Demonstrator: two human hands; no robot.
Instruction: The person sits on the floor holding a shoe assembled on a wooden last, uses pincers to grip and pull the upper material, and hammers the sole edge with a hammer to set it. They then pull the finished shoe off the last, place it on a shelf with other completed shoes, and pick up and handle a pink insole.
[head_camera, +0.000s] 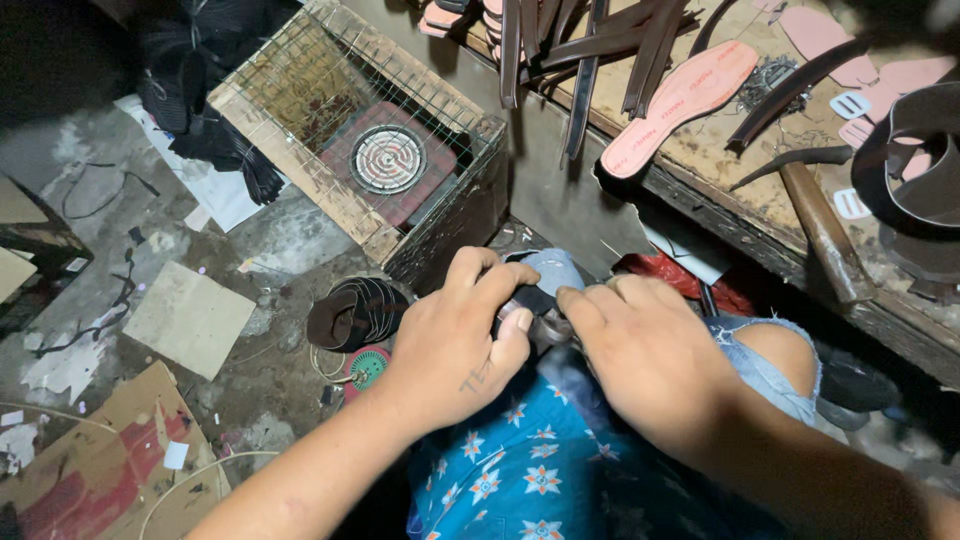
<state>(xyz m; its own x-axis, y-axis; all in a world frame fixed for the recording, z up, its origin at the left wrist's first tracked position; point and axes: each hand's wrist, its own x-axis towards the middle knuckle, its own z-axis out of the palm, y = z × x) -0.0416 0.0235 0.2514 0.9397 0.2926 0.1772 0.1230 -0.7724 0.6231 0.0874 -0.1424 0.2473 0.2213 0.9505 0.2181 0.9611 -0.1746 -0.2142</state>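
Right now I see my left hand (455, 335) and right hand (640, 345) both curled tight, pinching a dark strap piece (530, 300) between them, over my knee, below the workbench (720, 170).

Worn wooden bench (700, 160) carries pink insole (680, 105), hammer (822, 228), dark straps (590, 40).

Dark strap (530, 300) (partly hidden) over knee.
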